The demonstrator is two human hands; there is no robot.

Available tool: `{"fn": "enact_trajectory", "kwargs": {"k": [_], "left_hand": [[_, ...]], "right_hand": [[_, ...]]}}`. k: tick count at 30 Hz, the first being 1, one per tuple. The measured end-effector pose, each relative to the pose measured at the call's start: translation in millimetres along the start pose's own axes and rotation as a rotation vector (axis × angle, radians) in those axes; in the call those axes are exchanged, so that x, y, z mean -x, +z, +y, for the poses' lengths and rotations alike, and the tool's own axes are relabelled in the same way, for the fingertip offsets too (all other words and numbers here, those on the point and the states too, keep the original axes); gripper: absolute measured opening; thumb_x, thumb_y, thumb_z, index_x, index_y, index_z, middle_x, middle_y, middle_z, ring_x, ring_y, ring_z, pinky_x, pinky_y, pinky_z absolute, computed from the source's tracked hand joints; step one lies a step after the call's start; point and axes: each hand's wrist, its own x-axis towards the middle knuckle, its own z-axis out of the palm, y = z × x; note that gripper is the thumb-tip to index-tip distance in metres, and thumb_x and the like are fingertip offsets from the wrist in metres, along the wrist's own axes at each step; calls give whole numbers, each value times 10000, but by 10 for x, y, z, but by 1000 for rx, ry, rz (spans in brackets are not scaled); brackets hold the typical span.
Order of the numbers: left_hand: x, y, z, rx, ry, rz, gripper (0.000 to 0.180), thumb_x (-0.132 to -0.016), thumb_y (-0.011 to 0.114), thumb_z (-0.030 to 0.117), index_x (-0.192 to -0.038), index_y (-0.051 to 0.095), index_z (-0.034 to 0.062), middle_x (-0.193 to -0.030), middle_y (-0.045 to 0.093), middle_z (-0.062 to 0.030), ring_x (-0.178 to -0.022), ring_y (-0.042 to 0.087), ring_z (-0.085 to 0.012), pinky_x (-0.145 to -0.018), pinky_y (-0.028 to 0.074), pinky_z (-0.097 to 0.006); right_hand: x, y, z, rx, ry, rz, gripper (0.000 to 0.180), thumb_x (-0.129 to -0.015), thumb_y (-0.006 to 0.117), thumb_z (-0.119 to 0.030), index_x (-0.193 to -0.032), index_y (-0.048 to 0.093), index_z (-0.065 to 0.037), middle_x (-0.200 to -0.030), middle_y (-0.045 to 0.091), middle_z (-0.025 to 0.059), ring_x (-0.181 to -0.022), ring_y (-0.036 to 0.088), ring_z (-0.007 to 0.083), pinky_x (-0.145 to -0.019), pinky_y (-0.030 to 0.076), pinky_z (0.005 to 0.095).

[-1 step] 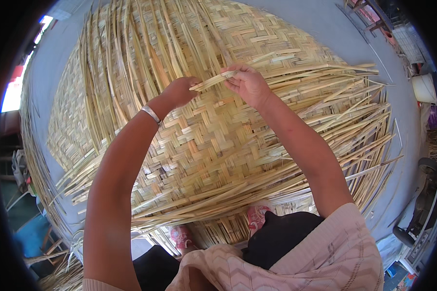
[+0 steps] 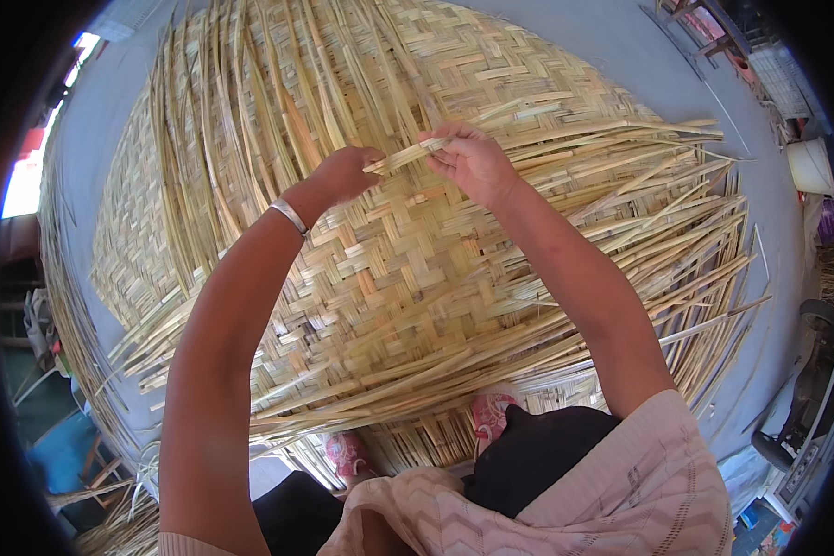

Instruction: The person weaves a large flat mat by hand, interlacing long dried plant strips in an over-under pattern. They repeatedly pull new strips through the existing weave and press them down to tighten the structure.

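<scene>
Bamboo strip [image 2: 400, 156] pinched by both hands — left hand [image 2: 343, 173], right hand [image 2: 473, 159] fingers; keep it flat against the mat [image 2: 389, 278].

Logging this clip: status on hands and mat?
Both hands, left hand and right hand, pinching one bamboo strip. Woven mat part-finished, loose strips fanning out. Nothing in the way.

Strip [image 2: 408, 156] between hands — above mat [image 2: 408, 278].

From my remote view, the left hand [image 2: 343, 173] hides its own fingertips behind its knuckles. Both forearms cover part of the woven mat [image 2: 408, 278]. The mat's near strips are motion-blurred. The white bucket [image 2: 811, 165] sits at the dark rim, contents indiscernible.
</scene>
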Motion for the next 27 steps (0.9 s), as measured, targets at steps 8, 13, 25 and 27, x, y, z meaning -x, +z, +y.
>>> {"fn": "enact_trajectory", "kwargs": {"k": [8,13,25,27], "left_hand": [[-130,-14,123,-104,-163,47,281,-761,732,286,-876,704,31,-770,659,-149,-739,637,-305,-704,494,-385],[-63,39,11,-74,-357,291,324,-768,737,291,-781,637,-17,-601,580,-115,-557,571,-242,-581,479,-371],[-196,171,-312,384,-491,315,225,-815,670,166,-921,622,-27,-658,555,-45,-519,526,-147,-484,469,-301],[-253,109,-338,515,-560,204,231,-814,665,151,-951,622,-29,-654,542,-41,-527,510,-139,-476,443,-292]], "right_hand": [[-262,64,-180,49,34,-109,171,-895,473,23,-925,616,-65,-1097,642,113,-1042,604,198,-930,484,351],[-673,357,-111,581,64,-102,174,-906,479,5,-989,628,-28,-1135,626,139,-1063,612,221,-930,509,334],[-1304,1120,2,2044,-41,-150,223,-806,571,-51,-984,704,-24,-939,696,166,-831,684,312,-702,554,391],[-1302,1178,-31,2009,-44,-121,213,-808,578,-60,-977,701,-24,-938,696,159,-838,685,311,-707,554,395]]}}
